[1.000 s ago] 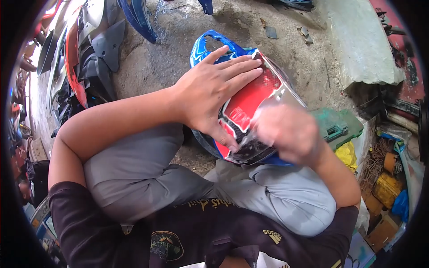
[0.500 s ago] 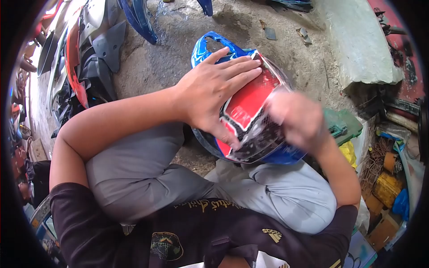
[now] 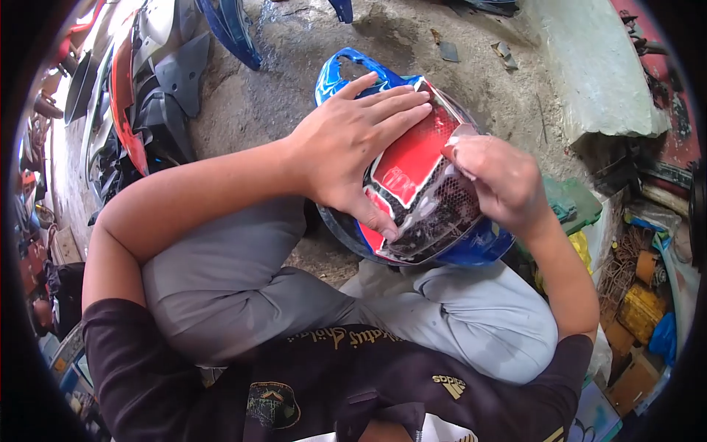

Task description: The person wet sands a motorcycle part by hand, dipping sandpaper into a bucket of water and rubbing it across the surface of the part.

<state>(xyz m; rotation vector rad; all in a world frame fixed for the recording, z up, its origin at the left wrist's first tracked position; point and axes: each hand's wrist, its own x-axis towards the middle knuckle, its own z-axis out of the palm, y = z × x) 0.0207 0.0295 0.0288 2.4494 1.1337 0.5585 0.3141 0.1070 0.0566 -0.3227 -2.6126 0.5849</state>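
A curved motorcycle body panel (image 3: 449, 193), glossy blue with red patches and a black mesh-like pattern, sits before my crossed legs. Whitish wet smears mark its dark part. My left hand (image 3: 350, 151) lies flat across the panel's left side, fingers spread and thumb pointing down toward the near edge. On the right, my right hand (image 3: 502, 177) is closed with its fingertips pressed to the panel near the red patch. Pinched in it is a small reddish-brown piece of sandpaper (image 3: 458, 140), mostly covered by the fingers. A dark rim (image 3: 335, 230) shows under the panel's left side.
Red, grey and black body panels (image 3: 129, 103) are piled at the left. A blue panel (image 3: 230, 33) lies on the concrete floor ahead. A pale concrete block (image 3: 600, 81) stands at the upper right. A green case (image 3: 578, 206) and assorted clutter (image 3: 637, 302) lie on the right.
My right hand, blurred before, now shows sharply and sits slightly higher on the panel, with the sandpaper visible. My left hand stays in nearly the same place.
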